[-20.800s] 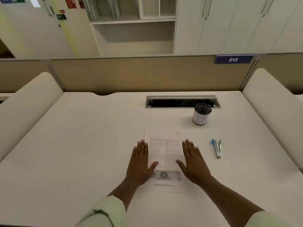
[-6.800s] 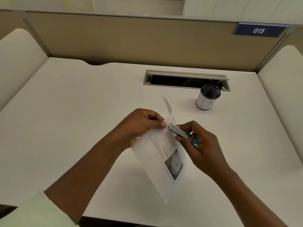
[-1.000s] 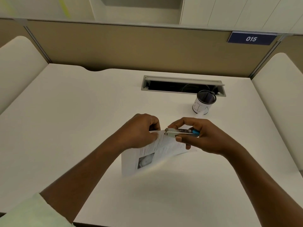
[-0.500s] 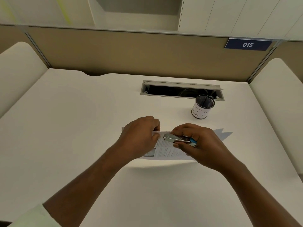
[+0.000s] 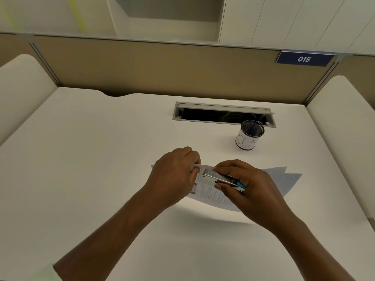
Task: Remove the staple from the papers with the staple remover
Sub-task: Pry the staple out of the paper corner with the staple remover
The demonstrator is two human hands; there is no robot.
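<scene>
A pale sleeve cuff [image 5: 43,273] showed at the bottom left edge of the frame, from which the person's bare left forearm reached up across the plain white desk [image 5: 91,159]. The left hand [image 5: 172,175] was curled closed, its fingers [image 5: 193,175] pinching the upper left part of the white printed papers [image 5: 211,194]. The sheets were held just above the desk and cast a shadow below their near edge; their far right corner [image 5: 282,171] fanned out beyond the right hand. The right hand [image 5: 253,189] gripped the slim silver metal staple remover with a blue plastic end [image 5: 222,179], thumb beneath and fingers [image 5: 227,169] closed over the top. The tool lay slanted across the top of the printed page, its metal tip pointing toward the left hand's fingertips and touching the paper close to them. The staple itself was too small to make out.

Farther back and to the right, well apart from the hands, a black wire-mesh pen cup wrapped in a white paper label [image 5: 249,135] stood upright on the desk. Just behind it, a long grey rectangular cable hatch [image 5: 223,114] was set into the surface with its lid open, pale cables visible inside. A tan fabric partition [image 5: 152,67] closed off the far edge of the desk, carrying a dark blue sign marked 015 [image 5: 304,58] at its upper right. Cream cabinets and an open shelf [image 5: 168,17] rose beyond the partition.
</scene>
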